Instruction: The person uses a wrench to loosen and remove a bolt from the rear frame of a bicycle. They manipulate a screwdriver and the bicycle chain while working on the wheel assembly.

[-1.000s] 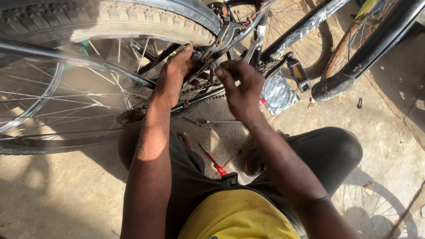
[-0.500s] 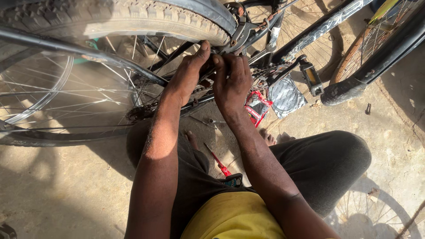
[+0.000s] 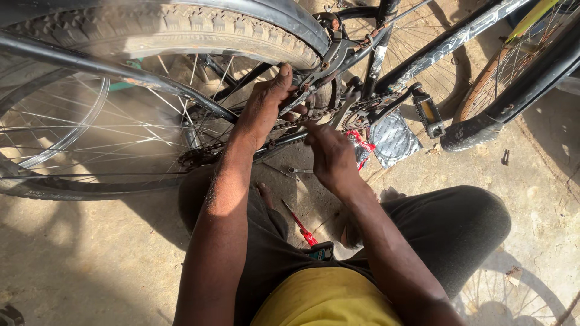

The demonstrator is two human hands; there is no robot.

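A black bicycle stands in front of me, its rear tyre [image 3: 181, 30] at the top and the rusty chain [image 3: 241, 142] running below it. My left hand [image 3: 266, 105] is wrapped around the frame stay beside the tyre, with its fingers by the brake arm [image 3: 329, 57]. Just to its right and lower, my right hand [image 3: 329, 157] grips a thin metal spanner [image 3: 346, 108]. The spanner points up at the crank area, by the chain. The spanner's lower end is hidden in my fist.
A red-handled screwdriver [image 3: 300, 224] and a small spanner [image 3: 300, 171] lie on the concrete between my knees. The pedal [image 3: 429, 113], a silver packet [image 3: 393, 140] and a red wrapper [image 3: 362, 145] are at right. A second bicycle's wheel [image 3: 513, 66] stands at far right.
My right hand has drawn down and away from my left hand and now holds the spanner up to the crank. My left hand stays on the frame by the tyre.
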